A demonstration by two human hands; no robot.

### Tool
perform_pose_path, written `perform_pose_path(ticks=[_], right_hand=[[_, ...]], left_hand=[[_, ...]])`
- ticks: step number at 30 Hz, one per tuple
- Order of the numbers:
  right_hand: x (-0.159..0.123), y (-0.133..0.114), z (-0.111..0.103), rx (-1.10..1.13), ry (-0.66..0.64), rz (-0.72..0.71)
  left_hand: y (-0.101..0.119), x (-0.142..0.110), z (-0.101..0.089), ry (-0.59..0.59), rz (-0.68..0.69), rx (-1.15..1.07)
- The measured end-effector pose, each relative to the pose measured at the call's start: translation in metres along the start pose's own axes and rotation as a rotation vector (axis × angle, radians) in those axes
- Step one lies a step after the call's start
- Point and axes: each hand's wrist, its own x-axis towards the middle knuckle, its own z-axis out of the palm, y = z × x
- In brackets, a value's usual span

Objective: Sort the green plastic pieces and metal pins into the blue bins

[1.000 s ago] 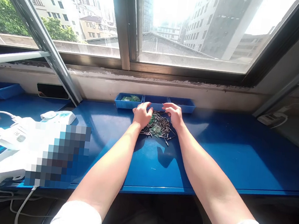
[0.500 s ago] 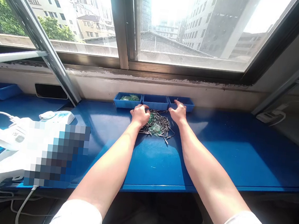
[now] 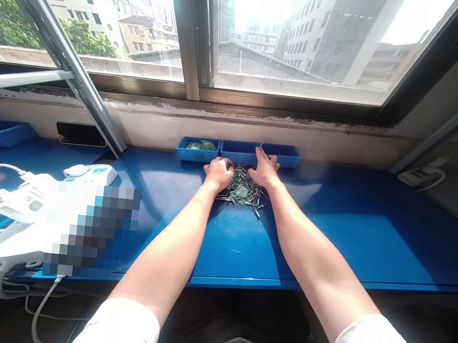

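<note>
A pile of thin metal pins (image 3: pixel 255 196), looking like pop rivets, lies on the blue table with green board-like pieces (image 3: pixel 241 193) among them. At the pile's left edge my left hand (image 3: pixel 218 173) is closed, its fingers curled and thumb near the index finger; what it pinches is hidden. My right hand (image 3: pixel 267 170) is above the pile's far right side with fingers apart, the index reaching over the blue bins (image 3: pixel 236 155) behind. A small shiny sliver shows at that fingertip, too small to name. Green pieces (image 3: pixel 201 145) lie in the left bin.
White power strips and plugs (image 3: pixel 25 199) with cables lie on the left, beside a blurred patch. A dark phone-like slab (image 3: pixel 80 134) leans by the wall, near another blue tray (image 3: pixel 1 134). A metal shelf post (image 3: pixel 92 105) rises at left; a white adapter (image 3: pixel 420 176) is far right.
My right hand went from above the pile to the right bin, fingers spreading, then slightly left. My left hand stays at the pile's left edge. The view has shifted slightly.
</note>
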Motion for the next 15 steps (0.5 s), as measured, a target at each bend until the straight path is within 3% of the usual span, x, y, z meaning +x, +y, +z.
perform_pose_path(ticks=[6, 13, 15], right_hand=[[0.0031, 0.0008, 0.0088, -0.005, -0.047, 0.002], [-0.0020, -0.0015, 0.0101, 0.122, 0.169, -0.101], [-0.0044, -0.0023, 0.0104, 0.132, 0.167, -0.129]], left_hand=[[-0.0016, 0.0012, 0.0012, -0.007, 0.003, 0.004], [-0.0020, 0.0017, 0.0017, -0.021, -0.001, 0.009], [-0.0020, 0.0018, 0.0020, -0.028, 0.001, 0.020]])
